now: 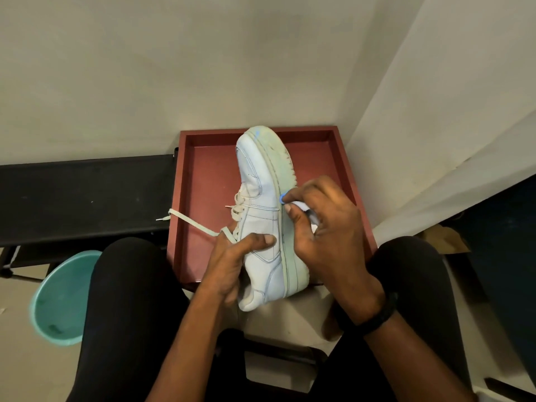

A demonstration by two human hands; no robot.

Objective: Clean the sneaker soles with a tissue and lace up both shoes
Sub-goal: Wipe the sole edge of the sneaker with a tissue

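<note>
A white sneaker [262,198] lies on its side over a red tray [203,181], toe pointing away, sole edge facing right. My left hand [232,259] grips its heel and ankle part, thumb across the side panel. My right hand [324,224] pinches a small crumpled white tissue [301,206] against the midsole edge near the middle of the shoe. A loose cream lace [191,221] trails left out of the eyelets, over the tray's rim. No second shoe is in view.
A black bench [81,195] runs along the left of the tray. A teal plastic basin [61,297] stands on the floor at lower left. My knees in black trousers flank the tray. White walls close in behind and on the right.
</note>
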